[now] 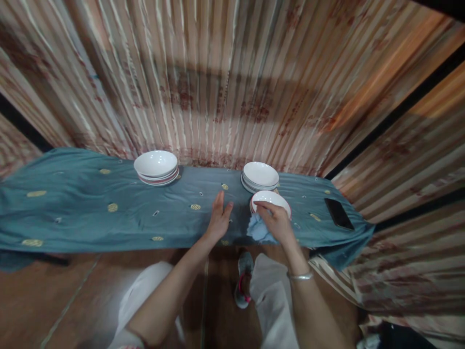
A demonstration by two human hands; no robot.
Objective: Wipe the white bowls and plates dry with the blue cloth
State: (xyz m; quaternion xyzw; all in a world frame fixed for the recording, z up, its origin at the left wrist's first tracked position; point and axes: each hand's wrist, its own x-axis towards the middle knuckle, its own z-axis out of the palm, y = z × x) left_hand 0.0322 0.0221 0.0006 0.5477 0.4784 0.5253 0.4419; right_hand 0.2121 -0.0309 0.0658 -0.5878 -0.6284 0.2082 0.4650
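Observation:
My left hand [219, 218] hovers over the front middle of the table with nothing in it, thumb and fingers apart. At the rim of a white bowl with a red edge [271, 197] is my right hand [276, 222], its fingers bent over a crumpled light blue cloth [258, 230]. The cloth hangs below the fingers, against the near side of the bowl; my hand hides part of both. Just behind stands a stack of white dishes with a dark rim [260, 174].
A second stack of white bowls [156, 165] with reddish bands stands at the back left. A black phone [338, 214] lies near the right end of the table, on the teal tablecloth [87, 218]. Pleated curtains [218, 87] hang right behind the table. Dark poles slant at both sides.

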